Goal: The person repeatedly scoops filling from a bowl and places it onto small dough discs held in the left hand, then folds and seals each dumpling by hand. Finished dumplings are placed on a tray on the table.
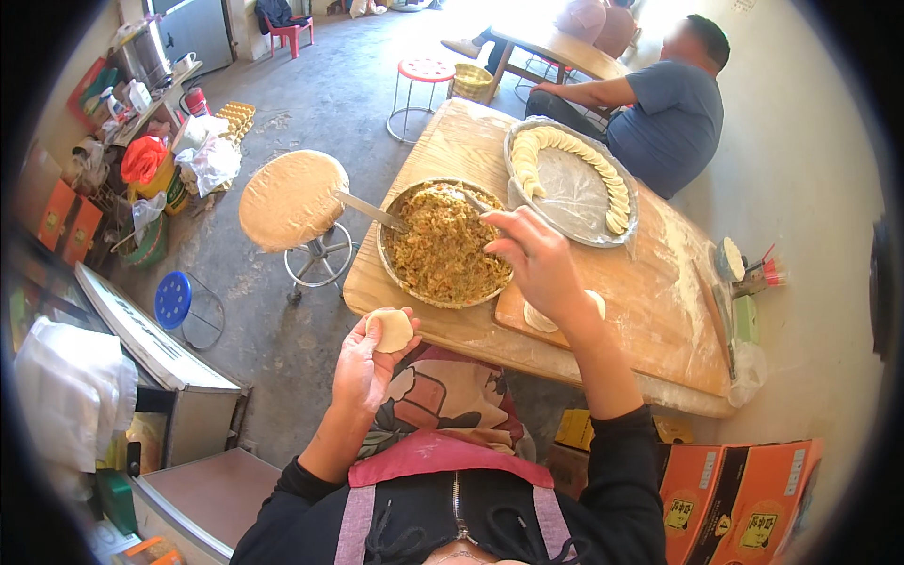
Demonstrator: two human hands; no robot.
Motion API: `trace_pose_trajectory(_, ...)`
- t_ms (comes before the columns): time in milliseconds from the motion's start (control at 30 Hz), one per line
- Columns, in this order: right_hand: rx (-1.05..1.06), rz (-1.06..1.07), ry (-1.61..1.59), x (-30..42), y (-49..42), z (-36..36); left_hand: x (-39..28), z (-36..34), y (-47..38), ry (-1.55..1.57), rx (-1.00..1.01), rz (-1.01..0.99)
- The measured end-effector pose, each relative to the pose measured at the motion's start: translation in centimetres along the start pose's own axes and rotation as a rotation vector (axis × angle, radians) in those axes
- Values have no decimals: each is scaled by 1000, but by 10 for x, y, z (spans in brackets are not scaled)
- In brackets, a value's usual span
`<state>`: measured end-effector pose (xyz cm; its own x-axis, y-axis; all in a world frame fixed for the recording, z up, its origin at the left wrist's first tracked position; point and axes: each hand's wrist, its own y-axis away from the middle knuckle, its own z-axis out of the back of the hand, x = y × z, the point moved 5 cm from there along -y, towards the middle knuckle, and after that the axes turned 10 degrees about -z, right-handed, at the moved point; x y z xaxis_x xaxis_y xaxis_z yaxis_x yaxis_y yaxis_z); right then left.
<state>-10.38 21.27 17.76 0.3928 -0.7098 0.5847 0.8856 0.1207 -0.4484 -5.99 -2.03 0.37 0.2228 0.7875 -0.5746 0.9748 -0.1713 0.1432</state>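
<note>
In my left hand [367, 364] lies a round dough wrapper [393, 332], pinched under the thumb in front of the table edge. My right hand [537, 254] grips a small metal utensil [477, 203] over a wide metal bowl [383, 263]; its exact shape is partly hidden. Chopped filling [448, 247] nearly fills the bowl. A flat metal strip [369, 210] rests in the filling and juts over the left rim. Below my right wrist, a few more wrappers [540, 318] lie on the wooden board [650, 311]. Behind the bowl, a round tray [565, 208] carries a curved row of folded dumplings [575, 145].
The wooden table [417, 159] has flour on its right side. A covered round stool [293, 201] stands left of it. A seated person [667, 116] is beyond the tray. Orange cartons [741, 494] stand at lower right, and a blue stool [173, 300] at left.
</note>
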Motion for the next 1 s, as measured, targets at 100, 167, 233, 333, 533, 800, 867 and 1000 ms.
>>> trace_pose_trajectory(100, 79, 123, -4, -21, 16, -28, 1, -6, 0, 50, 10, 21)
trace_pose_trajectory(167, 102, 213, 101, -18, 33, -37, 1, -3, -1, 67, -9, 16)
trace_pose_trajectory(233, 157, 243, 148, -15, 51, -43, 0, 3, -1, 61, -28, 11)
trace_pose_trajectory(333, 215, 38, -29, -23, 61, -38, -3, 1, -1, 87, -46, -25)
trace_pose_trajectory(533, 18, -252, -193, -21, 57, -12, 1, 0, 3, 35, -52, -7)
trace_pose_trajectory(800, 152, -363, -265, -35, 66, -33, 1, -2, 6, 118, -66, 6)
trace_pose_trajectory(867, 148, -456, -375, -38, 71, -38, 1, 1, 4, 115, -71, -2)
trace_pose_trajectory(1000, 139, -658, -550, -43, 79, -52, 2, 5, 3, 103, -78, -22)
